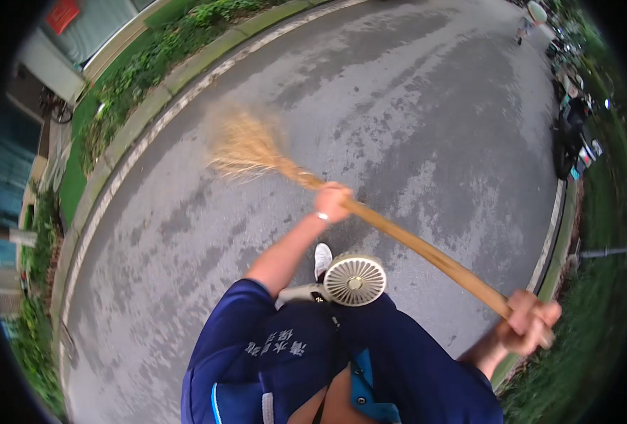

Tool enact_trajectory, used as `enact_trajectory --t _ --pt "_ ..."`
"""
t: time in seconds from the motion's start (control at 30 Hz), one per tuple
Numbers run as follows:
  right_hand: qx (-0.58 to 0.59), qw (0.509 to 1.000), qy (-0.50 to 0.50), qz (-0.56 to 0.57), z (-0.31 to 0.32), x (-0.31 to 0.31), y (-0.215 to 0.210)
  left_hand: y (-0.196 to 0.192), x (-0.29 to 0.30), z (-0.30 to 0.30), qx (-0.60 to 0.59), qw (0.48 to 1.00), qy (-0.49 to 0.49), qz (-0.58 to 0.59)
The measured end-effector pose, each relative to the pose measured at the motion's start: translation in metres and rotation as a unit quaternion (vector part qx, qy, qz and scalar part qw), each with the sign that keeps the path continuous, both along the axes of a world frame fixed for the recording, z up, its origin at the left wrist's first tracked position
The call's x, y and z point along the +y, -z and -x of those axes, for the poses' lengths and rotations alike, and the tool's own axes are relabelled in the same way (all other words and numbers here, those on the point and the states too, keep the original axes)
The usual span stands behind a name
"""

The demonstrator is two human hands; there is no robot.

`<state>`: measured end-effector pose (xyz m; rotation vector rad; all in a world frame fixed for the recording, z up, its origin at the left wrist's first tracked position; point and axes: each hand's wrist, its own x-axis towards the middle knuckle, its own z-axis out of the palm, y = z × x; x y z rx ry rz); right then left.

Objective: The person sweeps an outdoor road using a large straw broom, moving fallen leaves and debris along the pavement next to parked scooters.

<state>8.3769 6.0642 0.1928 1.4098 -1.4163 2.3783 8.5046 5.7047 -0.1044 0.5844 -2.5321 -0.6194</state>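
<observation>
I hold a long bamboo broom (412, 244) across my body with both hands. My left hand (333, 201) grips the pole low down, near the straw bristles (246, 147), which are blurred over the grey asphalt road (398, 106) ahead to the left. My right hand (529, 321) is closed around the upper end of the pole at the lower right. A thin bracelet sits on my left wrist. I wear a dark blue shirt, and a small beige fan (354, 280) hangs at my chest. One white shoe (322, 258) shows below.
A kerb and white line (151, 124) with green plants run along the left of the road. Parked scooters (571, 134) line the right edge beside a grass verge (596, 283). A person (529, 21) stands far up the road. A bicycle (55, 106) leans by a building at left.
</observation>
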Motion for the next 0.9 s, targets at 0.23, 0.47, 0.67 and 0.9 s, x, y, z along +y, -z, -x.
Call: enact_trajectory --t 0.23,0.47,0.67,0.9 --pt "0.021 0.979 0.179 0.092 0.028 -0.082 -0.054 -0.030 -0.056 0.090 -0.148 0.952 0.249 -0.100" --pt "-0.383 0.921 0.050 -0.057 0.053 -0.340 0.135 0.107 -0.288 -0.065 -0.488 0.854 0.100 -0.152" --pt "-0.442 0.883 0.155 0.028 0.088 -0.413 0.102 0.090 -0.437 0.018 -0.393 0.908 0.138 -0.044" --pt "-0.068 0.902 0.425 0.035 0.069 -0.470 -0.056 -0.061 -0.464 0.317 -0.094 0.904 0.413 -0.061"
